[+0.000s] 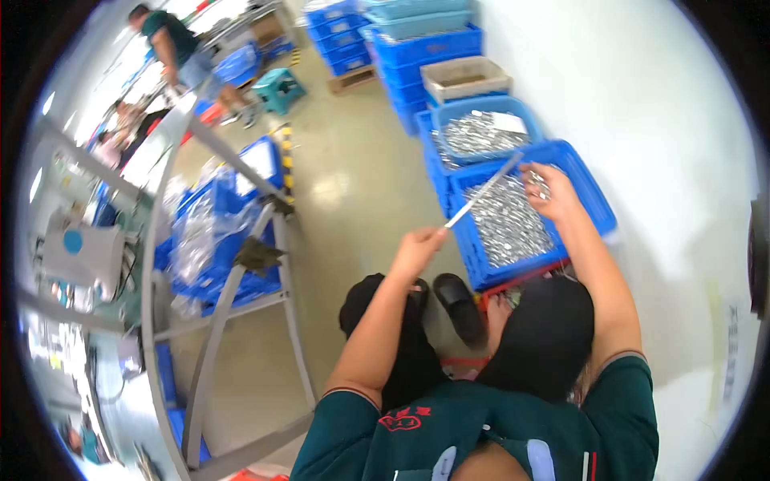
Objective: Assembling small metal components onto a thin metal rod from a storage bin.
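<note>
My left hand [419, 253] is closed around the near end of a long, thin, whitish stick [484, 191]. The stick slants up and right across a blue bin [464, 256] full of small shiny metal parts [509, 228]. Above the right side of that bin, my right hand [552, 192] is turned up and curled around a few of the same metal parts [538, 187]. The stick's far tip ends close to the right hand's fingers; whether they touch I cannot tell. What kind of parts these are is too small to make out.
Behind the bin stands a light-blue basin [525, 108] of similar parts, then a beige tray [465, 78] and stacked blue crates [401, 52]. A grey metal frame [212, 337] rises at left, beside bagged blue crates [216, 232]. A teal stool [278, 90] and another person [172, 44] are farther off.
</note>
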